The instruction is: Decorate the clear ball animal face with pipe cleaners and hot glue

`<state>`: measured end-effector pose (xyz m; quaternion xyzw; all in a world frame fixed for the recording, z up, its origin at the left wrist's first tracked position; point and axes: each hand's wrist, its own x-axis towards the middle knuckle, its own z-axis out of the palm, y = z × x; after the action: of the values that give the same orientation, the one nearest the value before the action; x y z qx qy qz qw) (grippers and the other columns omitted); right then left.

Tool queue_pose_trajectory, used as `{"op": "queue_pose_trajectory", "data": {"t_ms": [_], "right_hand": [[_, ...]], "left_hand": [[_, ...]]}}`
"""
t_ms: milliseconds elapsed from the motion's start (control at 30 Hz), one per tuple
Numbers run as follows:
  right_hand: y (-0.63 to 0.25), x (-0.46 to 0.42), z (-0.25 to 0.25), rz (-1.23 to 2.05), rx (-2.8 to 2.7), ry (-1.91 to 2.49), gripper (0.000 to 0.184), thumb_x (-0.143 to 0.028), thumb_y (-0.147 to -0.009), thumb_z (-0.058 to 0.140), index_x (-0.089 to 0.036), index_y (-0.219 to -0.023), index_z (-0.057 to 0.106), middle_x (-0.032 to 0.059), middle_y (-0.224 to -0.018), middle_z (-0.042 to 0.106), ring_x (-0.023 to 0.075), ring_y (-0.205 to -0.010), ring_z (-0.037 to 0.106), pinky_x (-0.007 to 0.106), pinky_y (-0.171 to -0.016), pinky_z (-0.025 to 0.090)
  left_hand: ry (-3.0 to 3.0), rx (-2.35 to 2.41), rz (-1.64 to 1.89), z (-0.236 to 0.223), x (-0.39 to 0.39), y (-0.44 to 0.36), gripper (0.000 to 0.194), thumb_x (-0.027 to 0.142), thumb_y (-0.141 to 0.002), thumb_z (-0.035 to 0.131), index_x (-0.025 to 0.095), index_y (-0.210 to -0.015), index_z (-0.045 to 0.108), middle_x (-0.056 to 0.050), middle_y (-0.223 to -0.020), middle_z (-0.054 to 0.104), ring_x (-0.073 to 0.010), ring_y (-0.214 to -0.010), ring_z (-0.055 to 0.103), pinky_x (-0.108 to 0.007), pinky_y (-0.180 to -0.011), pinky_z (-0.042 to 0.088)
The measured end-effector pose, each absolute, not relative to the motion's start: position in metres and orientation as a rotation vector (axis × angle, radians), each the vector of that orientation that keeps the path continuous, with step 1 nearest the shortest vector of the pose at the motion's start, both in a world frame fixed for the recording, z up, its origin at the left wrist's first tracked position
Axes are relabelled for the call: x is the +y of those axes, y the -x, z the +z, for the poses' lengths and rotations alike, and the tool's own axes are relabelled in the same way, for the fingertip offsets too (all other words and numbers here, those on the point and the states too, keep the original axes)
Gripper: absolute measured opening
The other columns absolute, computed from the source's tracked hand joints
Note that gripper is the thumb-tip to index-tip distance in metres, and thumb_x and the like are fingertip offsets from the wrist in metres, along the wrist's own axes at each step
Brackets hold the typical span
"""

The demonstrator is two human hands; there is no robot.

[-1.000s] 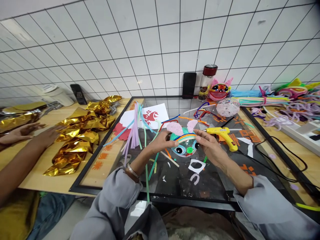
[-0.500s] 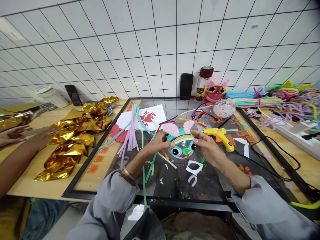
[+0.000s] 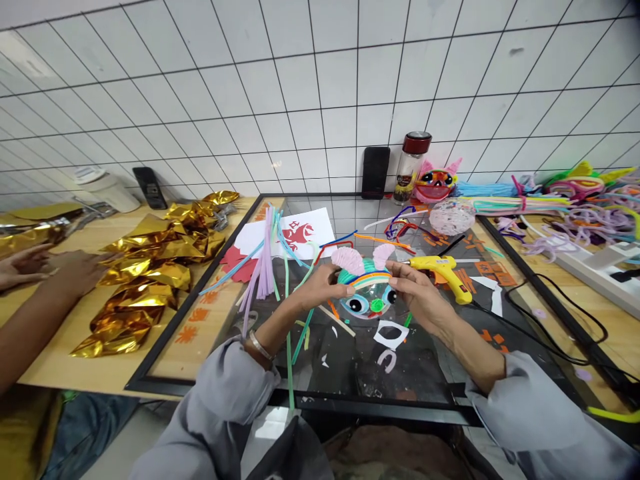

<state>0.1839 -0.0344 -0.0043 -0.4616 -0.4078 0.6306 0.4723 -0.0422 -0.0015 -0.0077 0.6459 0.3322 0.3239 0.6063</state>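
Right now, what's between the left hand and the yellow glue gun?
Head view, rightward from the left hand: the pink-eared craft head, held in both hands, then the right hand, then the yellow glue gun.

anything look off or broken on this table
Nothing looks broken or spilled. What looks stray is a long green strip running over the front edge of the black frame, unlike the paper scraps inside it. The left hand and right hand hold the animal-face craft, intact where visible.

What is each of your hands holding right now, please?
Left hand: closed, holding one side of the animal-face craft.
Right hand: closed, holding the craft's opposite side.
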Motion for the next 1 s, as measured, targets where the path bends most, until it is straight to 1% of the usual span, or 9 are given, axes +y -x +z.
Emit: {"op": "queue_pose_trajectory", "data": {"t_ms": [233, 433, 500, 633, 733, 833, 933, 1000], "right_hand": [[-0.187, -0.033, -0.009, 1.570, -1.020, 1.092, 0.041, -0.032, -0.065, 0.078, -0.025, -0.105, 0.069, 0.0019, -0.100, 0.070, 0.0232, -0.102, 0.061, 0.035, -0.091, 0.045], [-0.185, -0.035, -0.003, 1.638, -0.969, 0.997, 0.035, -0.038, -0.071, 0.074, -0.025, -0.102, 0.069, 0.0034, -0.115, 0.070, 0.0254, -0.106, 0.062, 0.037, -0.087, 0.047], [-0.184, -0.036, -0.001, 1.618, -0.991, 1.020, 0.036, -0.039, -0.070, 0.075, -0.025, -0.103, 0.069, 0.0032, -0.117, 0.070, 0.0253, -0.106, 0.062, 0.037, -0.087, 0.047], [-0.181, -0.037, 0.001, 1.563, -1.014, 1.095, 0.041, -0.036, -0.063, 0.079, -0.026, -0.101, 0.068, 0.0030, -0.109, 0.071, 0.0255, -0.107, 0.061, 0.037, -0.092, 0.045], [-0.181, -0.038, 0.000, 1.563, -0.997, 1.102, 0.041, -0.034, -0.062, 0.080, -0.026, -0.100, 0.068, 0.0020, -0.103, 0.070, 0.0241, -0.104, 0.060, 0.036, -0.091, 0.044], [-0.183, -0.037, -0.002, 1.568, -1.001, 1.080, 0.041, -0.034, -0.064, 0.080, -0.026, -0.102, 0.067, 0.0009, -0.103, 0.069, 0.0218, -0.102, 0.060, 0.033, -0.090, 0.043], [-0.186, -0.037, -0.004, 1.587, -1.035, 1.066, 0.039, -0.038, -0.071, 0.077, -0.027, -0.107, 0.066, 0.0011, -0.106, 0.067, 0.0208, -0.100, 0.061, 0.033, -0.088, 0.045], [-0.187, -0.036, -0.005, 1.569, -1.069, 1.087, 0.040, -0.040, -0.073, 0.078, -0.026, -0.108, 0.066, 0.0017, -0.108, 0.067, 0.0212, -0.100, 0.061, 0.034, -0.088, 0.045]], "left_hand": [[-1.492, 0.732, 0.786, -0.011, -0.001, 0.042, 0.069, 0.039, -0.064, 0.076, 0.013, -0.125, 0.060, -0.011, -0.121, 0.068, -0.0319, -0.113, 0.061, -0.046, -0.102, 0.044], [-1.484, 0.735, 0.811, -0.008, -0.001, 0.042, 0.062, 0.043, -0.064, 0.076, 0.013, -0.117, 0.065, -0.011, -0.120, 0.068, -0.0326, -0.114, 0.061, -0.046, -0.102, 0.044], [-1.486, 0.739, 0.811, -0.007, -0.002, 0.041, 0.062, 0.044, -0.064, 0.077, 0.013, -0.117, 0.066, -0.011, -0.119, 0.069, -0.0329, -0.115, 0.061, -0.046, -0.102, 0.044], [-1.460, 0.744, 0.778, -0.007, -0.004, 0.040, 0.069, 0.043, -0.064, 0.077, 0.013, -0.124, 0.062, -0.011, -0.117, 0.069, -0.0328, -0.111, 0.062, -0.048, -0.101, 0.045], [-1.450, 0.742, 0.788, -0.009, -0.003, 0.040, 0.073, 0.041, -0.064, 0.076, 0.012, -0.129, 0.059, -0.011, -0.119, 0.069, -0.0324, -0.112, 0.062, -0.048, -0.102, 0.044], [-1.466, 0.731, 0.805, -0.010, -0.002, 0.040, 0.072, 0.038, -0.064, 0.077, 0.012, -0.128, 0.059, -0.012, -0.121, 0.068, -0.0322, -0.113, 0.062, -0.047, -0.102, 0.044], [-1.487, 0.719, 0.806, -0.009, -0.002, 0.041, 0.068, 0.036, -0.065, 0.076, 0.011, -0.126, 0.060, -0.013, -0.124, 0.067, -0.0315, -0.112, 0.063, -0.047, -0.103, 0.044], [-1.497, 0.727, 0.786, -0.009, -0.002, 0.041, 0.067, 0.035, -0.066, 0.076, 0.011, -0.126, 0.060, -0.012, -0.124, 0.067, -0.0313, -0.112, 0.063, -0.047, -0.104, 0.044]]}}
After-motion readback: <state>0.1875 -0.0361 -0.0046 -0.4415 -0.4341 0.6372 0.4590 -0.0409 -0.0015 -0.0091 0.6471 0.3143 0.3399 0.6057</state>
